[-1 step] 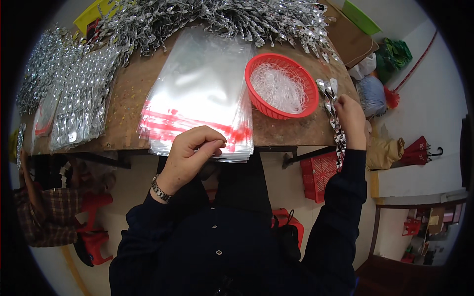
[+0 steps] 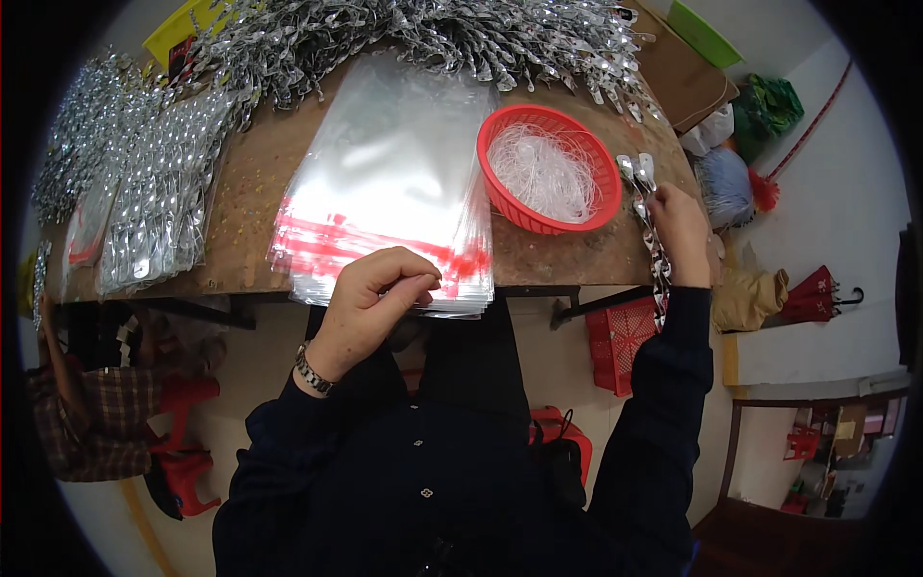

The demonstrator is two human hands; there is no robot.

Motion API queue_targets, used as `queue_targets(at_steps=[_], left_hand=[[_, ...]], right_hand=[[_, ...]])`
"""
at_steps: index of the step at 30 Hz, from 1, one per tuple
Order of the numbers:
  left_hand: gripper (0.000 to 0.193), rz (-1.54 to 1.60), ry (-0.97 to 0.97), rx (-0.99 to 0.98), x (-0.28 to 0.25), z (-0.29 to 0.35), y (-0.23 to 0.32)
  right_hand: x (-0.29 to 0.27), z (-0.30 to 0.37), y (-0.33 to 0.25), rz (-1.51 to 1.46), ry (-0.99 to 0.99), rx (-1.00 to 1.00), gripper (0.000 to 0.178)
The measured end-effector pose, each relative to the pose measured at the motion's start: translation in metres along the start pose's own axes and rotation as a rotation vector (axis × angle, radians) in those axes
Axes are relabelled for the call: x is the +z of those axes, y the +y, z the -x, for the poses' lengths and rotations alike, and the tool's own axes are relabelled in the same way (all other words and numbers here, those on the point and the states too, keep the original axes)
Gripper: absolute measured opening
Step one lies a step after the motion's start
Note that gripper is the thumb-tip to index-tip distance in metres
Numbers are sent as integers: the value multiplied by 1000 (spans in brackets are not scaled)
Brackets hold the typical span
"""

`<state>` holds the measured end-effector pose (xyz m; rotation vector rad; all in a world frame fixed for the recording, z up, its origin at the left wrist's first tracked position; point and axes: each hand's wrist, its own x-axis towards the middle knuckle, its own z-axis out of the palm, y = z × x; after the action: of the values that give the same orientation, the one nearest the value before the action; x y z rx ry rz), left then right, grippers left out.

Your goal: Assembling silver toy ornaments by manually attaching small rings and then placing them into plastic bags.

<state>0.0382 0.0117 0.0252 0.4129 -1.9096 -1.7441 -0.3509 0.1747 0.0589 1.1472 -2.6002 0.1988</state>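
Note:
My right hand (image 2: 683, 231) is at the table's right edge with its fingers curled against silver twisted foil strips (image 2: 642, 207). The strips run along the tabletop and hang down over the front edge. Its fingertips are partly hidden. My left hand (image 2: 370, 303), with a metal watch at the wrist, is closed over the front edge of a stack of clear plastic bags (image 2: 389, 144). Thumb and forefinger press together there; whatever they hold, if anything, cannot be made out. Between the hands, a round red basket (image 2: 492, 183) holds a tangle of clear thread (image 2: 543, 173).
Large heaps of silver foil strips (image 2: 385, 38) cover the table's far side. Filled bags of strips (image 2: 159, 192) lie at left. Beneath the table stands a red crate (image 2: 620, 346). A person in a plaid shirt (image 2: 91, 413) sits at left. A dark red umbrella (image 2: 808, 293) lies at right.
My right hand has shifted very slightly left, and the upper end of one foil strip beside it has moved with it. My left hand stays where it was.

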Motion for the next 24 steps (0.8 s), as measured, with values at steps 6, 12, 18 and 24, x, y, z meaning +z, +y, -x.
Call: queue_targets(at_steps=[6,12,18,24], left_hand=[[11,16,-3,-44,1,-3,-3],[11,10,18,-61,-3,-7,-7],[10,-54,5,-9,-12,-13,-3],[12,-140,25,61,-25,-21,-1]], right_hand=[[36,-24,-12,38,-84,112,23],[48,-26,-15,25,-30,89,24],[12,-27,-53,-54,115,24,20],[-37,-13,-141,-398,165,-240,16]])
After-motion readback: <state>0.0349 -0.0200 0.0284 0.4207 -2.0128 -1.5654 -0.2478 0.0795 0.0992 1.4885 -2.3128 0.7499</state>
